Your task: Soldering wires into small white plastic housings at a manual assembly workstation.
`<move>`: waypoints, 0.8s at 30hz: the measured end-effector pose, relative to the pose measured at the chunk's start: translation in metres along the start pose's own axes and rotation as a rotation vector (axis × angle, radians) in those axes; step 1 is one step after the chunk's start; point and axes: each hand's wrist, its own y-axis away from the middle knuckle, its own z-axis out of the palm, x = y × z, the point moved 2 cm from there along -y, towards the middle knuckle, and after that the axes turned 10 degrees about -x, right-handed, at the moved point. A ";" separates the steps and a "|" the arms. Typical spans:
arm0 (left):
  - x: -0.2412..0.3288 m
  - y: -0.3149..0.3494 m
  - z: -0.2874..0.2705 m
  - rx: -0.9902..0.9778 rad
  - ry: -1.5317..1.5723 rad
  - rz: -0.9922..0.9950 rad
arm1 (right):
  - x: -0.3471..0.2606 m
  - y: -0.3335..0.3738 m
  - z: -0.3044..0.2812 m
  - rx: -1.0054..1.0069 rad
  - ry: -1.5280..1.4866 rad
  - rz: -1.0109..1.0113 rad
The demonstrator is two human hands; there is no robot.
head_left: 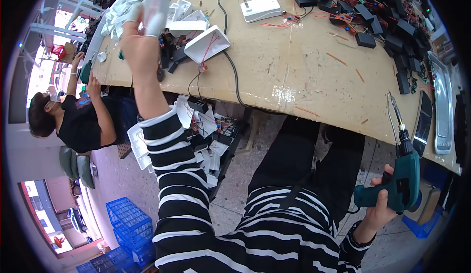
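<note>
My left hand [140, 45] is raised over the far left of the table, closed on a white plastic case [159, 3]. The case is smeared by motion, and white covers show on my fingertips. Just beyond it lies a heap of white plastic shells [126, 13]. An open white shell [208, 44] with red wires sits to the right of that hand. My right hand [379, 211] grips a green soldering gun [408, 175] low at the right, beside the table's front edge. Its metal tip and thin feed tube point upward, apart from the table.
A white device [261, 9] lies on the table [294, 77]. Black modules [392, 42] with wires heap up at the far right, near a metal tray [443, 111]. A black cable [230, 69] crosses the tabletop. Discarded shells [211, 157] fill a container below. A co-worker [78, 121] sits left.
</note>
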 end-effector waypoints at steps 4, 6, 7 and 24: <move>-0.058 0.017 0.001 -0.215 -0.890 0.063 | -0.005 -0.001 0.001 0.004 0.021 0.008; -0.062 0.022 0.003 -0.224 -0.847 -0.016 | -0.006 -0.002 0.000 0.023 0.029 0.013; -0.058 0.023 0.001 -0.150 -0.840 0.047 | -0.007 -0.003 -0.001 0.029 0.028 0.021; -0.072 -0.050 0.202 -1.080 -1.012 -0.086 | -0.001 -0.009 -0.007 0.057 -0.027 -0.019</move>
